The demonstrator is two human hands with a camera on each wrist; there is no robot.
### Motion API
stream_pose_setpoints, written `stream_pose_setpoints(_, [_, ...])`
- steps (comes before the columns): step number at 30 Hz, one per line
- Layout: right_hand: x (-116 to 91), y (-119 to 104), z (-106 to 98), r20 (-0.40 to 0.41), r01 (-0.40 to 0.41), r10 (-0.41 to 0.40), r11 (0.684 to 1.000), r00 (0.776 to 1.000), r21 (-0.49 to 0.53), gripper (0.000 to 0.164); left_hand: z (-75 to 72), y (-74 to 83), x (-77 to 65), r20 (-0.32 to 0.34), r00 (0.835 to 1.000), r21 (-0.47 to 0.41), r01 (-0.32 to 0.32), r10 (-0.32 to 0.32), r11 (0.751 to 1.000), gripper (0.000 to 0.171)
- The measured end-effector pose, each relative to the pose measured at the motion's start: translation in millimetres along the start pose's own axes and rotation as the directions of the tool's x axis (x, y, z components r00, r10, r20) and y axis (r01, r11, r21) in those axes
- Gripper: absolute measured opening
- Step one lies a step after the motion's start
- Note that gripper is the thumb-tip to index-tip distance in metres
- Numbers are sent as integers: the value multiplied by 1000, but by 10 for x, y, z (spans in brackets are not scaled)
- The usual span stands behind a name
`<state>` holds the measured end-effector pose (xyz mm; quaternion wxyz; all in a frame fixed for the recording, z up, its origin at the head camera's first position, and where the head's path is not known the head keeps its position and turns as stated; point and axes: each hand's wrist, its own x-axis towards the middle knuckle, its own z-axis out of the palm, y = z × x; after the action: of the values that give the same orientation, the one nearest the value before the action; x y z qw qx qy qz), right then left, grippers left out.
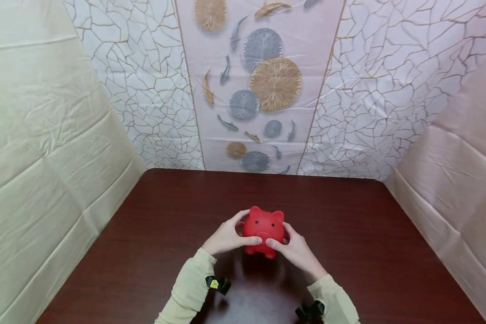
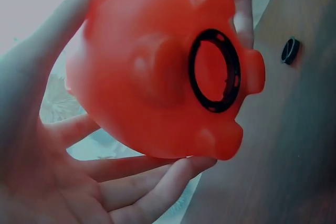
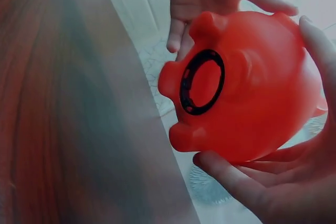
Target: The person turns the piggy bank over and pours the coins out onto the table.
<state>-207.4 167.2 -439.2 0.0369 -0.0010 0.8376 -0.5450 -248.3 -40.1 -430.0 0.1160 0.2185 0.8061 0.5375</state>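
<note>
A red piggy bank is held up above the table between both hands, its snout towards the head camera. My left hand grips its left side, thumb on the front near the snout and fingers round the flank. On the opposite side my right hand grips it in the same way. Both wrist views show the underside, where a black ring surrounds a round opening among the stubby feet. A small round black cap lies on the table in the left wrist view; I cannot make it out in the head view.
The dark brown table has rounded far corners. Behind it hangs a patterned cloth, with pale cloth on both sides. A black wrist camera sits on the left sleeve, another on the right.
</note>
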Motion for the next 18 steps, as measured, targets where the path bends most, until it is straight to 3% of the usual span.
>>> stream_pose_setpoints(5, [4, 16, -72, 10, 104, -104, 992, 995, -67, 80, 55, -19, 7, 25, 997, -88, -64, 66, 994, 77])
stream_pose_setpoints(9, [16, 53, -114, 16, 283, -285, 943, 958, -177, 97, 75, 24, -25, 83, 982, -114, -159, 169, 981, 94])
stream_pose_setpoints(13, [66, 82, -151, 30, 408, -417, 870, 909, -276, 108, 81, 122, -55, 56, 971, 15, -235, 234, 972, 104])
stream_pose_setpoints(18, [147, 106, -187, 81, 497, -497, 817, 864, -292, 109, 123, -17, 91, -22, 943, 191, -322, 332, 927, 106])
